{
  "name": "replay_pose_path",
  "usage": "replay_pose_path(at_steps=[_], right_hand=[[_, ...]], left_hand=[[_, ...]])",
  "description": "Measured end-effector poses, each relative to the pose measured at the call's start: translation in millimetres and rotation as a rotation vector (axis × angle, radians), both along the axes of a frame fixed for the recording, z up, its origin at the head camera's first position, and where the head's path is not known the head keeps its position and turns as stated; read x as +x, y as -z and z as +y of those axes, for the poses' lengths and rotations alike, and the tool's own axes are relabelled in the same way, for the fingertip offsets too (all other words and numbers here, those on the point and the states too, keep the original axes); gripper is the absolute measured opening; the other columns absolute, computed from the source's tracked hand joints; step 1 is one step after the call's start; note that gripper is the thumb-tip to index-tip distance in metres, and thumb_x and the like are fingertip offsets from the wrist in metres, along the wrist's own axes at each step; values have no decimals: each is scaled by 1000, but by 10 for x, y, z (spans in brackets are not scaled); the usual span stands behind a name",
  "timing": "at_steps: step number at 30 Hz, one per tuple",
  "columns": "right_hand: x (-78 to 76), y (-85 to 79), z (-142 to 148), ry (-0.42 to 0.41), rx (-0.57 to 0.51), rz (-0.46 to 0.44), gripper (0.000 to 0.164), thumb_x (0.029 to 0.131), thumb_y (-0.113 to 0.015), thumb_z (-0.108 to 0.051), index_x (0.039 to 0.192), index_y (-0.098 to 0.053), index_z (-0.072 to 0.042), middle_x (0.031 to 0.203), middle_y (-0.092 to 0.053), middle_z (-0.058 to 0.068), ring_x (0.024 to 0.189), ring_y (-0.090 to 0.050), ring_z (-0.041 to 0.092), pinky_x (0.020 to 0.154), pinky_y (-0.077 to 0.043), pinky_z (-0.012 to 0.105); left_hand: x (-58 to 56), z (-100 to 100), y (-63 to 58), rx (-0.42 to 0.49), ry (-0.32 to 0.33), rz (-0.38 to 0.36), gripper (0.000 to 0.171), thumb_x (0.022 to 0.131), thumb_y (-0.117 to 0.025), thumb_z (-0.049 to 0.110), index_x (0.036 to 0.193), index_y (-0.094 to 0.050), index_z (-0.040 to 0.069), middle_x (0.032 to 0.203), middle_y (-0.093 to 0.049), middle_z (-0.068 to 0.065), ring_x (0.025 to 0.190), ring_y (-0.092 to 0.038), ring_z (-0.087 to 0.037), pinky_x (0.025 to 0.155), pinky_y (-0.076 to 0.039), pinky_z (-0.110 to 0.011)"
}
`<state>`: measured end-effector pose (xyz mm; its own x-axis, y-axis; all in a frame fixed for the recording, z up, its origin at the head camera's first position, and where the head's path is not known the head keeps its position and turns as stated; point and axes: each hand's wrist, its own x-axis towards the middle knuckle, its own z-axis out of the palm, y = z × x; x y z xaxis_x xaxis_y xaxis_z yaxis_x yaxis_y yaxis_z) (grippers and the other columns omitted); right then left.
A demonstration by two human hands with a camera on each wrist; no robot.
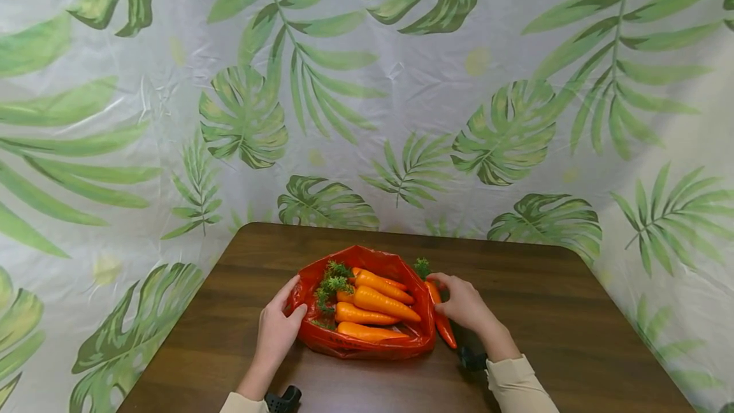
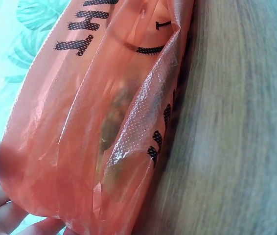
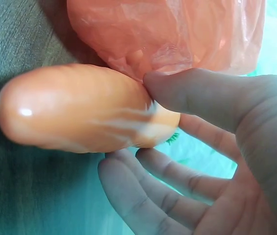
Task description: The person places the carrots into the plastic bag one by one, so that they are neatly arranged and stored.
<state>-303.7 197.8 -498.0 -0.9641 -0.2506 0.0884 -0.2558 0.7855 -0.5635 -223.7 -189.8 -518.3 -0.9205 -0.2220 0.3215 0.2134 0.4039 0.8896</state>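
Observation:
A red plastic bag point(image 1: 384, 352) sits on the table with its mouth spread wide. Several orange carrots point(image 1: 378, 301) with green leafy tops point(image 1: 332, 285) lie inside it, tips pointing right. At the bag's left edge my left hand point(image 1: 276, 330) holds the plastic between thumb and fingers; black print on the bag shows in the left wrist view. Just outside the right side, my right hand point(image 1: 467, 304) grips a single carrot point(image 1: 445, 331), thumb on one side and fingertips on the other. Its leafy top points away from me. In the right wrist view this carrot point(image 3: 75, 107) appears very close to the bag.
The dark wooden table point(image 1: 533, 298) has rounded far corners. Behind it hangs a pale curtain point(image 1: 413, 107) with green leaf prints. Black wrist straps point(image 1: 283, 399) show at both wrists, below light sleeves point(image 1: 518, 387).

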Motion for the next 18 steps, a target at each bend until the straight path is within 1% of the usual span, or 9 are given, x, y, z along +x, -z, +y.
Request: replay_pose_path(at_steps=[6, 10, 14, 18], right_hand=[[12, 12, -11, 9, -30, -35, 62, 74, -81, -5, 133, -64, -17, 113, -68, 8, 95, -64, 24, 70, -55, 38], [22, 23, -10, 17, -70, -77, 64, 75, -81, -4, 135, -63, -16, 117, -68, 11, 90, -66, 22, 63, -55, 33], [31, 18, -9, 25, -103, -111, 63, 76, -80, -4, 135, -62, -15, 116, -68, 13, 82, -66, 20, 58, -56, 32], [34, 7, -1, 28, -104, -109, 62, 75, -81, -5, 133, -63, -15, 111, -68, 12, 76, -64, 20, 56, -55, 33]], left_hand=[[7, 4, -8, -1, 0, -3, 57, 88, -72, 0, 143, -58, 13, 144, -56, -12, 130, -54, -37, 102, -45, -53], [10, 8, -11, 1, 5, -6, 57, 89, -71, 0, 143, -58, 12, 144, -56, -13, 130, -53, -37, 102, -45, -53], [7, 7, -10, 1, 7, -8, 57, 89, -71, 0, 144, -57, 12, 145, -55, -12, 131, -53, -37, 102, -45, -52], [6, 4, -8, -8, 5, -13, 58, 89, -71, 1, 144, -57, 13, 145, -55, -12, 132, -52, -37, 102, -44, -52]])
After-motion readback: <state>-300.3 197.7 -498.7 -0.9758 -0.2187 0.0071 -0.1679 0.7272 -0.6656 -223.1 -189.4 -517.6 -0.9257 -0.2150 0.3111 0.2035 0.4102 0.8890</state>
